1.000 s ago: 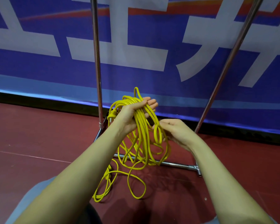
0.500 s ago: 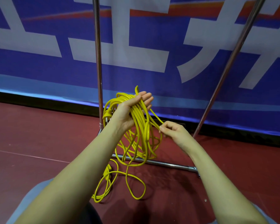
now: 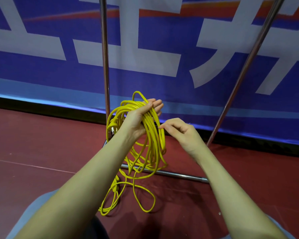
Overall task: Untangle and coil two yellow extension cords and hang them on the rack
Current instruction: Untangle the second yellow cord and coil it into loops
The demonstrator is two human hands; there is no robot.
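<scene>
Head cam: left hand (image 3: 139, 118) is raised palm-up with a bunch of yellow extension cord loops (image 3: 152, 135) draped across it, fingers mostly straight and the thumb over the strands. Right hand (image 3: 181, 131) is just beside the bundle, fingertips pinching one strand. The rest of the cord trails down into a loose tangle on the red floor (image 3: 41, 145), in front of the chrome rack (image 3: 105, 57). Blue banner (image 3: 162, 69) behind it all.

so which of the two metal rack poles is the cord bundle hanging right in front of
The upright pole behind the left hand; the yellow cord bundle overlaps its foot. The slanted pole stands clear to the right.
</scene>
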